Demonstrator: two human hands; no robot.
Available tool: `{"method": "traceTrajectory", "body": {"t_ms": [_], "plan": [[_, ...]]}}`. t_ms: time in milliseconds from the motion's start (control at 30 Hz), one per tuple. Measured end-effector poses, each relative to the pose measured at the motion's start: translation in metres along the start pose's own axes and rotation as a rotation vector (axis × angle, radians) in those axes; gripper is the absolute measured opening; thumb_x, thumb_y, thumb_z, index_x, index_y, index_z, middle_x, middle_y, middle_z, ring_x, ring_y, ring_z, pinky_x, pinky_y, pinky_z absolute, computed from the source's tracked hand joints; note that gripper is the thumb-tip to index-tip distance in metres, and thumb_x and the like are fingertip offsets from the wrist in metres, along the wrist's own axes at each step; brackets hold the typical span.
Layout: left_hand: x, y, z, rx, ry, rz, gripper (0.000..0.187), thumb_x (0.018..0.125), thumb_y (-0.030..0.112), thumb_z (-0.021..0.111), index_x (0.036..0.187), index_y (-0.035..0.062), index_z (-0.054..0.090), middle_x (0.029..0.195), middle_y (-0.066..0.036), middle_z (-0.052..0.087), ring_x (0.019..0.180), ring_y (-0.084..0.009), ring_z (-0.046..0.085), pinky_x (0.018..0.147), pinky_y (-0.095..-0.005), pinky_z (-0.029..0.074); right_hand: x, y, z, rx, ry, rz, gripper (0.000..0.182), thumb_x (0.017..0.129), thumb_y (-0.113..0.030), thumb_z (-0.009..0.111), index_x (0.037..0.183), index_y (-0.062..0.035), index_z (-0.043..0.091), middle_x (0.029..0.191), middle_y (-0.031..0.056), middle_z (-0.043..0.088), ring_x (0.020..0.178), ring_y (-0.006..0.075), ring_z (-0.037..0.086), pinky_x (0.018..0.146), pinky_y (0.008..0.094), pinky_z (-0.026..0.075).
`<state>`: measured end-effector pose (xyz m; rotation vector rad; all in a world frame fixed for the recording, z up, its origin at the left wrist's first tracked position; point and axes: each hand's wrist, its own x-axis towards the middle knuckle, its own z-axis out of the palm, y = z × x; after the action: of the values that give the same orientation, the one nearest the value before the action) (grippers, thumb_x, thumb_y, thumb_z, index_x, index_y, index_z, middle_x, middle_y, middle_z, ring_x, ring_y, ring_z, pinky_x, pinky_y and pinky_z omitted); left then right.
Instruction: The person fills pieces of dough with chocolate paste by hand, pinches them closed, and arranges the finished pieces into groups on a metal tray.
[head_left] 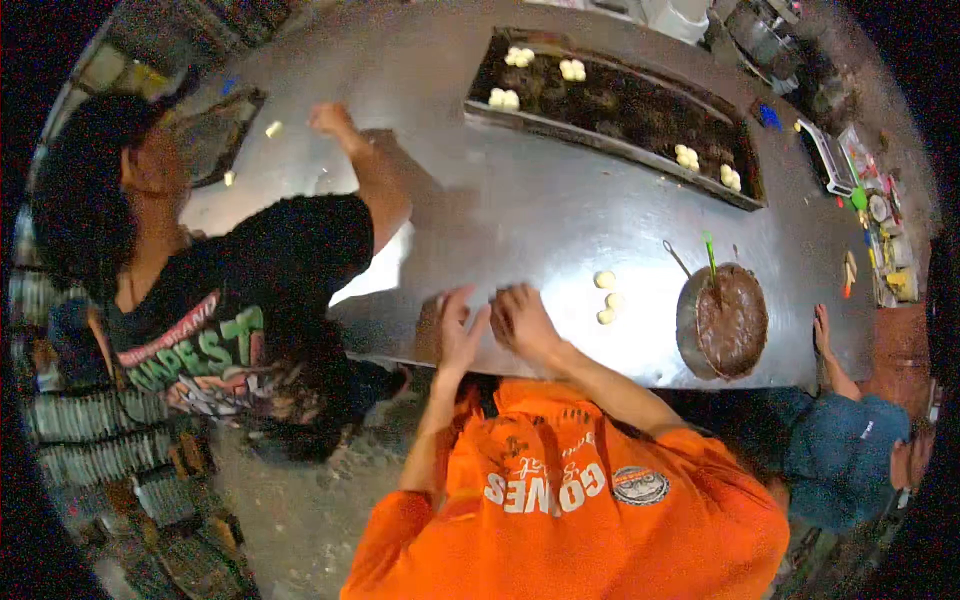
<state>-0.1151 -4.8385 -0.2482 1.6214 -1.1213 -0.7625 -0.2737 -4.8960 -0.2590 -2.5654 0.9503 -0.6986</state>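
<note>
Over the front edge of the metal table (440,225), my left hand (460,332) is held with its fingers stretched out and apart, nothing visible in it. Beside it, my right hand (524,322) rests low at the tabletop with its fingers curled under; whatever lies beneath them is hidden. Three pale dough balls (613,300) sit in a short row to the right of that hand. Farther right stands a round pan of brown paste (732,322), with a green-handled tool (710,255) standing in it and a thin metal handle at its rim.
A long dark baking tray (615,135) at the back carries several clusters of dough balls (504,99). On the left, a co-worker in a black shirt (270,240) reaches over the table near small dough pieces (274,129). Another person's hand (822,330) is at the right edge.
</note>
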Motion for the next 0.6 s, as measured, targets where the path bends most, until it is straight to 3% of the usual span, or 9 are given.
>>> {"method": "traceTrajectory", "body": {"t_ms": [67,133,200,233,267,333,467,533,600], "plan": [[-0.004,0.011,-0.013,0.076,-0.04,0.025,0.044,0.085,0.01,0.074,0.125,0.0044,0.058,0.126,-0.01,0.049,0.106,-0.0211,0.055,0.085,-0.0321,0.053,-0.022,0.008,0.01,0.069,0.043,-0.07,0.03,0.081,-0.013,0.065,0.107,0.0018,0.061,0.103,0.0173,0.058,0.099,0.0373,0.052,0.087,0.0454,0.046],[-0.01,0.015,-0.019,0.042,0.053,0.027,0.043,0.086,0.01,0.073,0.125,0.0044,0.058,0.121,-0.009,0.054,0.104,-0.0197,0.055,0.083,-0.0308,0.052,-0.017,0.02,-0.017,0.028,0.062,-0.134,0.026,0.084,-0.012,0.066,0.105,0.0017,0.06,0.1,0.0154,0.058,0.097,0.0355,0.054,0.088,0.0443,0.046],[-0.014,0.007,-0.027,-0.038,0.075,-0.062,0.04,0.086,0.01,0.072,0.124,0.0042,0.059,0.119,-0.008,0.055,0.104,-0.0193,0.054,0.082,-0.0301,0.051,0.004,0.041,0.004,-0.022,0.134,0.032,0.019,0.082,-0.005,0.065,0.1,0.0002,0.061,0.102,0.0163,0.058,0.097,0.0349,0.054,0.091,0.0469,0.045],[-0.018,0.004,-0.029,-0.111,0.072,-0.169,0.038,0.087,0.011,0.071,0.123,0.0041,0.06,0.116,-0.008,0.057,0.103,-0.0188,0.054,0.082,-0.0293,0.05,0.011,0.048,0.025,-0.104,0.124,0.067,0.021,0.083,-0.005,0.062,0.103,0.0006,0.06,0.103,0.0168,0.057,0.098,0.0355,0.054,0.092,0.0481,0.044],[-0.021,0.007,-0.026,-0.124,0.098,-0.151,0.038,0.087,0.011,0.071,0.123,0.0041,0.06,0.116,-0.008,0.057,0.103,-0.0188,0.054,0.082,-0.0293,0.05,0.019,0.051,0.041,-0.187,0.123,0.096,0.022,0.083,-0.004,0.06,0.105,0.001,0.06,0.104,0.0174,0.057,0.099,0.036,0.053,0.094,0.0494,0.043],[-0.026,0.022,-0.036,-0.023,0.172,-0.007,0.034,0.089,0.012,0.07,0.121,0.0046,0.062,0.115,-0.007,0.057,0.103,-0.0181,0.053,0.082,-0.0291,0.048,0.009,0.026,0.036,-0.191,0.063,-0.046,0.026,0.083,-0.006,0.058,0.108,0.0019,0.059,0.105,0.0174,0.056,0.1,0.0367,0.052,0.096,0.0497,0.042],[-0.032,0.036,-0.052,-0.044,0.19,-0.075,0.033,0.094,0.021,0.066,0.122,0.0058,0.062,0.121,-0.01,0.054,0.111,-0.0231,0.053,0.091,-0.0356,0.05,-0.008,0.028,0.02,-0.061,0.074,-0.294,0.018,0.087,-0.008,0.056,0.102,0.0022,0.06,0.1,0.0175,0.056,0.099,0.0371,0.051,0.094,0.0488,0.042],[-0.035,0.039,-0.058,-0.056,0.201,-0.117,0.034,0.095,0.024,0.066,0.123,0.0058,0.061,0.124,-0.011,0.052,0.114,-0.0244,0.052,0.093,-0.0379,0.05,0.0,0.041,0.006,-0.025,0.079,0.023,0.014,0.09,-0.009,0.055,0.098,0.0009,0.06,0.099,0.0182,0.056,0.098,0.0373,0.051,0.092,0.0481,0.042],[-0.033,0.04,-0.06,-0.044,0.216,-0.134,0.033,0.096,0.024,0.065,0.122,0.0051,0.061,0.126,-0.011,0.051,0.115,-0.0242,0.051,0.092,-0.0378,0.05,0.015,0.04,0.01,-0.044,0.115,0.095,0.013,0.091,-0.011,0.054,0.096,-0.0006,0.059,0.1,0.0187,0.056,0.099,0.0373,0.052,0.092,0.0473,0.042]]}}
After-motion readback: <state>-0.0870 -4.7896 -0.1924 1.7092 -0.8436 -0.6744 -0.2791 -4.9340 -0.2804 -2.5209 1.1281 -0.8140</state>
